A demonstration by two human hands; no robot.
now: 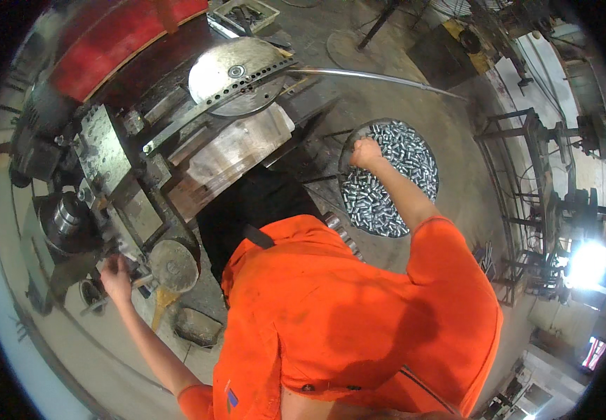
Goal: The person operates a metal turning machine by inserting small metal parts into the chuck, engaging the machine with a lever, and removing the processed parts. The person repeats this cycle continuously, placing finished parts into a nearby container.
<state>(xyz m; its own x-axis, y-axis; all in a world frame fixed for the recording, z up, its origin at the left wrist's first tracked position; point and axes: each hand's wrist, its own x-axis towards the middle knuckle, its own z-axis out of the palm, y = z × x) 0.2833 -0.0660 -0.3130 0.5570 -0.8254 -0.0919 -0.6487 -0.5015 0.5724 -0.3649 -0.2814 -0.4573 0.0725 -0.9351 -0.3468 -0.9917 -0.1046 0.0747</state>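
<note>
Curling right hand (366, 152) into a near-fist over the left part of a round tray (345, 155), hiding its inside, so being unable to tell whether gripping any piece. Seeing small shiny metal cylinders (390, 185) lying heaped in that tray, right of the machine (240, 143). Extending left hand (115, 278), half-curled, beside a short bar (142, 281) near a grey disc (174, 266), being unable to tell about any grip there.
</note>
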